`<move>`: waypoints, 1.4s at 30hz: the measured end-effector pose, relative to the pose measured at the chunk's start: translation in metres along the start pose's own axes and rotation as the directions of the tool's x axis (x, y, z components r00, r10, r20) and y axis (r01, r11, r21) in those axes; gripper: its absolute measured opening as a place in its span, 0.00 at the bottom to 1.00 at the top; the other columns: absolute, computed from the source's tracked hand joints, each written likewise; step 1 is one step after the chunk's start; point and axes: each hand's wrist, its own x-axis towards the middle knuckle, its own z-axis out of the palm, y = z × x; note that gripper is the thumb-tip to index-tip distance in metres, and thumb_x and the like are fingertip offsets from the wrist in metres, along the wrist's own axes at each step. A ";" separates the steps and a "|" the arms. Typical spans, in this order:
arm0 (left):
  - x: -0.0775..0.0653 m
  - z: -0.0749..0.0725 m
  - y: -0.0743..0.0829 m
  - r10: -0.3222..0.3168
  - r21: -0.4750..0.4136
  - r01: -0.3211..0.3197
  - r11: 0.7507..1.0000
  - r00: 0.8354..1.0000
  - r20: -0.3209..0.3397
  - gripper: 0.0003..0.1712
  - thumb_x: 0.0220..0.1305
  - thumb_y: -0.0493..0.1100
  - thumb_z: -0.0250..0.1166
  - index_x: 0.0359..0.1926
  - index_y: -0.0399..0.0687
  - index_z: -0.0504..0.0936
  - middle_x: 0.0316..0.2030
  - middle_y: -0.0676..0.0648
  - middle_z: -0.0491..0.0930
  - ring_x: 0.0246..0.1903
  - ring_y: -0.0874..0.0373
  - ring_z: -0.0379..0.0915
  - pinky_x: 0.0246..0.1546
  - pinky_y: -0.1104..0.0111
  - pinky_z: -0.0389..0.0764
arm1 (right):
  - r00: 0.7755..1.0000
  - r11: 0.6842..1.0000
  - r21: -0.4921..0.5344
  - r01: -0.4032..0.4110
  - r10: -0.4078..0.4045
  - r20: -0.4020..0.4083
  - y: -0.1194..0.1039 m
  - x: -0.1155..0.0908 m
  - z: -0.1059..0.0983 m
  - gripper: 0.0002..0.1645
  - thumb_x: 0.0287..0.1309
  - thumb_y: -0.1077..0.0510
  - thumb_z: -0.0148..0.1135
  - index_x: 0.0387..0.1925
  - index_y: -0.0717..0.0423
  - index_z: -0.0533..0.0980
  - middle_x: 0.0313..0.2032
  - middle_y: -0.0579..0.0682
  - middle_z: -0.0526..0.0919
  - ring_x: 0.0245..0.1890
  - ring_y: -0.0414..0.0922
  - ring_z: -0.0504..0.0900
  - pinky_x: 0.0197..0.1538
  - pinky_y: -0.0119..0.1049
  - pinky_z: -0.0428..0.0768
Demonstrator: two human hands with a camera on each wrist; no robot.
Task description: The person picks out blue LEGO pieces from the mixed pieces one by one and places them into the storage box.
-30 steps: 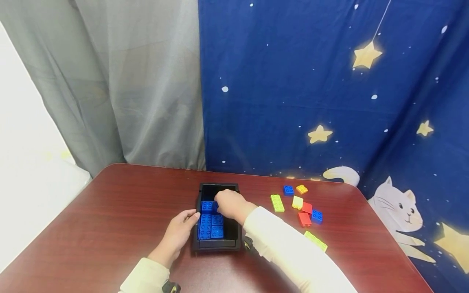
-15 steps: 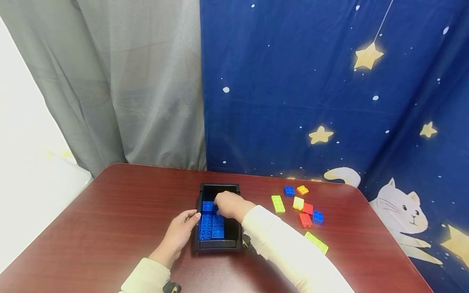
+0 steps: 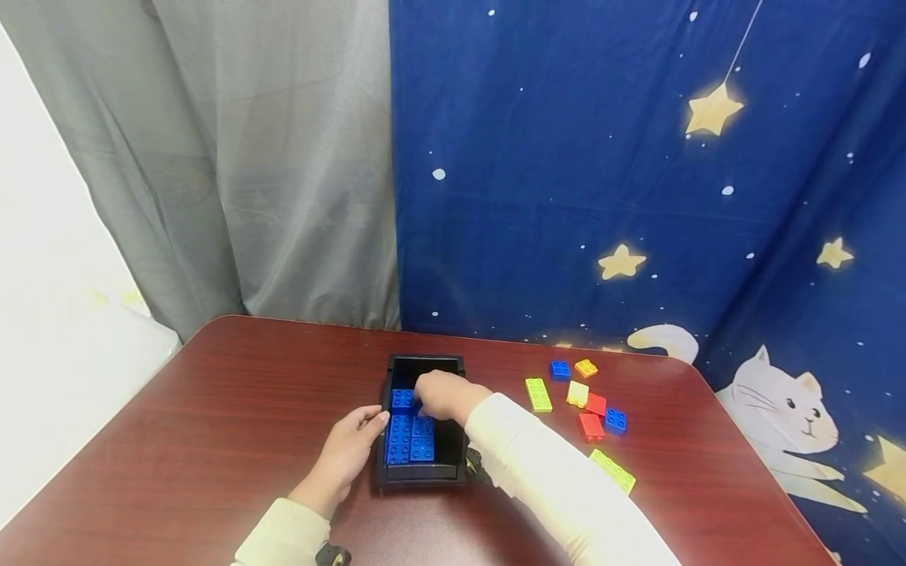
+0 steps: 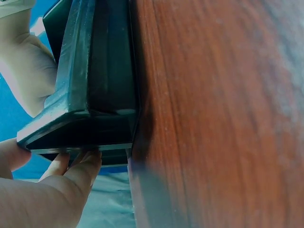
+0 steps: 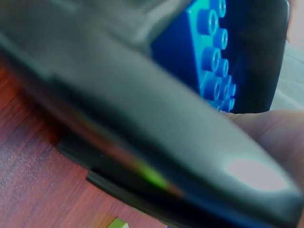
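A black bin stands on the table with several blue building bricks packed along its left side, studs up. My left hand grips the bin's left wall. In the left wrist view its thumb and fingers hold the rim from both sides. Reaching into the bin, my right hand has curled fingers around a blue brick beside another blue brick in the upper row. The held brick is mostly hidden by the hand. The right wrist view shows studded blue bricks behind the blurred near rim.
Loose bricks lie right of the bin: a lime one, a blue one, an orange one, a pale yellow one, red ones, another blue one and a long lime one. Curtains hang behind the table.
The head view has shifted slightly. Both hands stay in place at the bin, and the loose bricks lie as before.
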 end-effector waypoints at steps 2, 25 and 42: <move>0.000 0.000 0.000 0.001 0.001 -0.001 1.000 1.000 0.000 0.28 0.72 0.47 0.52 0.64 0.31 0.68 0.63 0.30 0.68 0.65 0.34 0.60 0.63 0.43 0.63 | 1.000 1.000 0.008 -0.002 0.002 0.008 0.000 0.000 0.000 0.15 0.59 0.55 0.66 0.47 0.54 0.84 0.43 0.47 0.86 0.35 0.38 0.82 0.49 0.33 0.81; 0.000 0.002 0.001 0.022 0.005 -0.022 1.000 1.000 -0.002 0.27 0.72 0.46 0.53 0.63 0.30 0.68 0.61 0.30 0.69 0.64 0.34 0.61 0.63 0.44 0.64 | 1.000 1.000 0.005 -0.004 0.004 -0.009 -0.001 0.000 0.000 0.08 0.63 0.60 0.60 0.35 0.55 0.85 0.27 0.46 0.83 0.23 0.40 0.75 0.30 0.27 0.76; -0.001 0.000 0.000 0.016 0.012 -0.016 1.000 1.000 -0.003 0.27 0.72 0.46 0.52 0.63 0.30 0.68 0.62 0.30 0.68 0.64 0.34 0.61 0.63 0.43 0.64 | 0.992 0.992 0.048 -0.121 0.122 -0.026 -0.010 -0.003 0.000 0.09 0.65 0.59 0.57 0.38 0.56 0.82 0.30 0.48 0.82 0.25 0.42 0.75 0.34 0.31 0.80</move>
